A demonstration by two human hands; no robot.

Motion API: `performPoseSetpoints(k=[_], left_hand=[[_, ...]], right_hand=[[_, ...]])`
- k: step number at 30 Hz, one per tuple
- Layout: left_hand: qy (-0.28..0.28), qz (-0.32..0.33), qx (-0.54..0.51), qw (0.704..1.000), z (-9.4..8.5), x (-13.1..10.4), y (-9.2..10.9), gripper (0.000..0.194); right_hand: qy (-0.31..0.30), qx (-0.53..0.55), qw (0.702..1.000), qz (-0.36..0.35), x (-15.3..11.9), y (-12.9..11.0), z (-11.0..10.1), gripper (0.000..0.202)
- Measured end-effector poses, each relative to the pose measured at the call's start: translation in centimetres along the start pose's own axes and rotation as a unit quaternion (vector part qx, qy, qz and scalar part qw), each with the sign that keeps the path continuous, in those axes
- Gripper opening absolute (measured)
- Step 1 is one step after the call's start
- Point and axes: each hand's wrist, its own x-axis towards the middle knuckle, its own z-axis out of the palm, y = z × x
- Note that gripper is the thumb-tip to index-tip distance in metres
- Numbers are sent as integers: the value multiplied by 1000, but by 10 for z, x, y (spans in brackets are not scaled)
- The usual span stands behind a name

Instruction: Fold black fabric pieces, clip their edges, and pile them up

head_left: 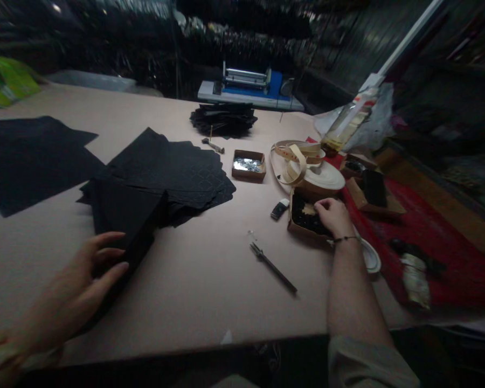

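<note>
My left hand [91, 275] rests at the near edge of a stack of black fabric-like pieces [123, 207], its fingers slightly bent and apart. Beneath it the dark edge of the stack is partly hidden. My right hand [336, 216] reaches into an open cardboard box [307, 231] of small black parts [303, 218]. Its thumb and fingertips are pinched together, and whatever lies between them is too small to make out. Just left of that box lies a small black-and-white object [280, 208]. A slim dark tool with a forked tip [275, 268] lies between my hands.
More black pieces [178, 167] fan out behind my left hand, with another pile [224, 118] farther back. A small box of shiny metal bits [248, 164], a tape roll [321, 178] and a bottle [347, 124] stand beyond. Red cloth [440, 237] covers the right side.
</note>
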Motion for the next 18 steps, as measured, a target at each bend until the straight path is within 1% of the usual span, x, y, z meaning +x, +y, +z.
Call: performPoseSetpoints(k=[3, 4, 6, 8, 10, 15, 18], left_hand=[[-54, 0, -107, 993, 38, -16, 3, 49], [-54, -3, -128, 990, 47, -22, 2, 49], [-46, -12, -152, 987, 56, -32, 0, 50], [-35, -19, -163, 986, 58, -38, -1, 49], [-34, -24, -172, 984, 57, -41, -3, 48], [-50, -32, -195, 979, 58, -42, -11, 50], [-55, -30, -194, 979, 59, -41, -13, 51]], right_hand=[[7, 4, 1000, 2, 2, 1, -2, 17], [6, 6, 1000, 4, 1, 2, -3, 18], [4, 13, 1000, 9, -1, 3, -7, 19], [-4, 18, 1000, 13, -5, 4, -11, 25], [-26, 17, 999, 17, -9, 4, -14, 29], [-111, -17, 993, 22, -8, -8, -15, 21], [-122, -35, 992, 25, -4, -16, -22, 20]])
